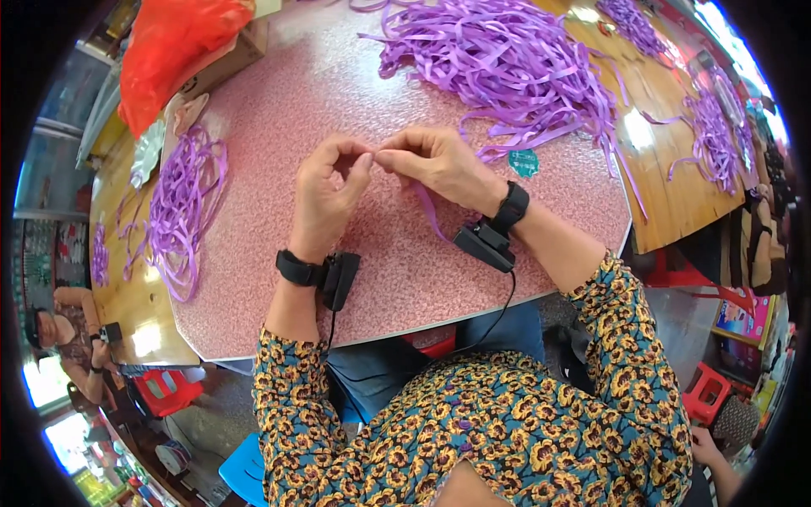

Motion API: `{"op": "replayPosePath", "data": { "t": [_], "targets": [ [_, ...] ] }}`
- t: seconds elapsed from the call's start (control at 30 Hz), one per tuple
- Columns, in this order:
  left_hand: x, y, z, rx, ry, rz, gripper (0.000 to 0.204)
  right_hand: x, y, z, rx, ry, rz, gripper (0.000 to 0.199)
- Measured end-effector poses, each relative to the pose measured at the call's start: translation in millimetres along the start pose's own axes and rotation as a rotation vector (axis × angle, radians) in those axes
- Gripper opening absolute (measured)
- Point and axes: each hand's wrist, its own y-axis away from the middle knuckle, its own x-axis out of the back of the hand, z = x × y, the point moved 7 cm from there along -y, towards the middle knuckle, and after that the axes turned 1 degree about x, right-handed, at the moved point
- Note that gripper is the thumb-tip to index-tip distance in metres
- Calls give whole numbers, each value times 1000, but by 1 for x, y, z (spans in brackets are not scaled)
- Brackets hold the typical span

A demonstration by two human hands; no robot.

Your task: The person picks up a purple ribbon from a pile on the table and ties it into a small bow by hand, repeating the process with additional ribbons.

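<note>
Over the pink speckled table [253, 211], the fingertips of my two hands meet. My left hand [331, 182] is closed in a pinch, thumb against forefinger; whatever lies between them is too small to make out. My right hand [443, 166] is pinched too, its fingertips touching those of the left. A purple ribbon [432, 213] hangs in a loose curve from under my right palm toward the wrist. Beyond the right hand, a large tangled heap of purple ribbons [507, 63] covers the table's far side. A smaller bunch of purple loops [183, 207] lies at the left edge.
A red plastic bag [173, 55] sits by a cardboard box [228, 63] at the far left. Wooden tables [684, 198] adjoin on both sides, with more ribbon bunches [710, 127]. Another person [72, 334] sits at the left. Red stools [169, 390] stand on the floor.
</note>
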Motion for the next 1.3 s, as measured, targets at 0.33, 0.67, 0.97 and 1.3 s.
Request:
{"op": "replayPosePath", "data": {
  "t": [0.33,0.67,0.97,1.3],
  "targets": [
    [-15,2,10,-42,-194,-154,5,2,3,-5,4,151,0,16],
    [-5,-1,-7,101,276,-141,10,25,4,-46,459,564,136,25],
    [17,-9,-6,81,787,-24,11,118,63,-74,194,750,354,21],
    [30,-8,-36,171,449,183,19,81,79,-57,277,1112,187,18]
  ]
}}
